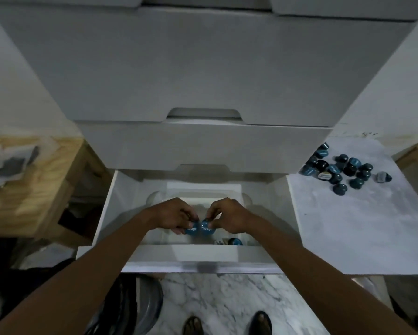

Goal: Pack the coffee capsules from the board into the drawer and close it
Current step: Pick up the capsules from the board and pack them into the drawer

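The bottom white drawer (pixel 179 253) stands pulled out below me. Both hands are inside it, close together. My left hand (pixel 172 217) pinches a blue coffee capsule (pixel 191 230) with its printed lid facing up. My right hand (pixel 227 217) pinches a second blue capsule (pixel 207 228) right beside the first, the two touching. Two more capsules lie near the drawer's front wall: a blue one (pixel 235 242) and a pale-lidded one (pixel 221 242). Several dark blue capsules (pixel 343 171) are scattered on the white marble board (pixel 348 228) at the right.
Two closed white drawers (pixel 203 146) rise above the open one. A wooden surface (pixel 33 189) with grey cloths (pixel 7 163) sits to the left. A white tray insert (pixel 203 189) lies in the drawer's back. My feet (pixel 227 322) stand on marble floor below.
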